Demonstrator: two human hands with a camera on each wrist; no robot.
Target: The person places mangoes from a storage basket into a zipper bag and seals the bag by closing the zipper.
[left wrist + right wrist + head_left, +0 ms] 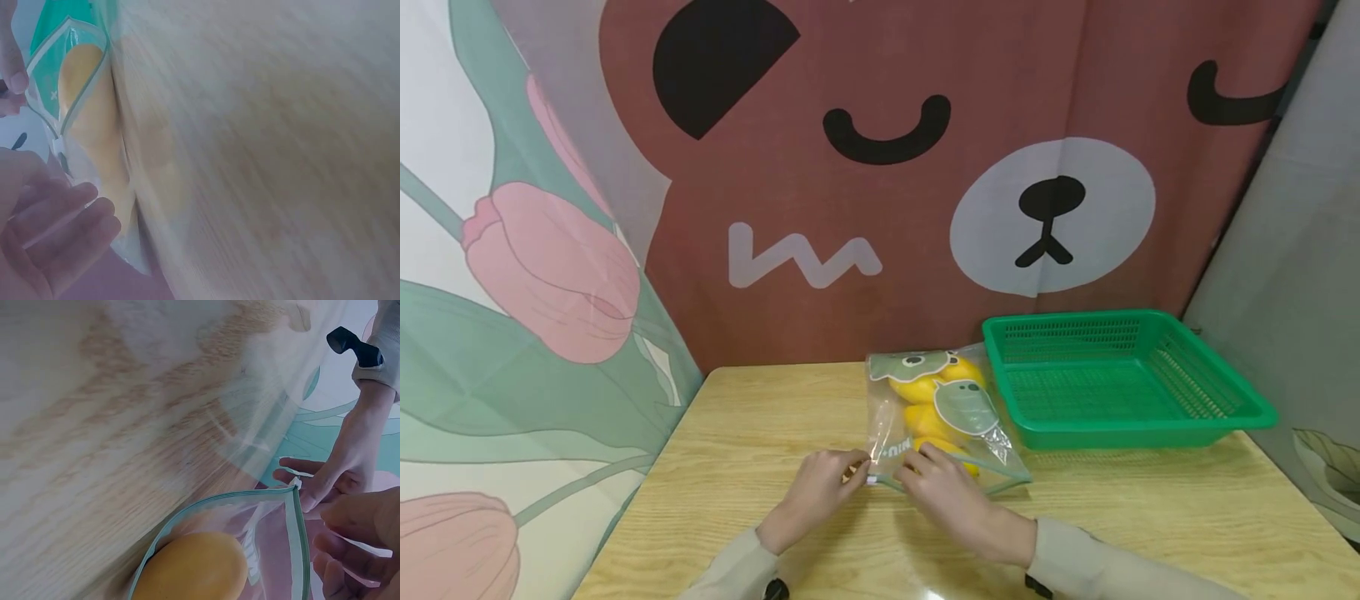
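A clear zip bag [887, 425] with printed green animal shapes and a green-edged mouth lies on the table. Several smooth yellow fruits [921, 417] are inside; their exact kind is unclear. At the bag's near left corner, my left hand [820, 487] pinches around the white slider [295, 483], with its other fingers loosely curled in the left wrist view. My right hand [947, 496] is at the upper edge of the mouth, fingers loosely bent, with a small gap from the edge in the right wrist view. The mouth stands parted, and one fruit [194, 569] shows through it.
Right of the bag stands a green plastic basket [1030, 437], close beside it. The wooden table [760, 425] ends at a brown bear-print curtain [790, 325]. A tulip-print cloth [561, 400] hangs along the left side.
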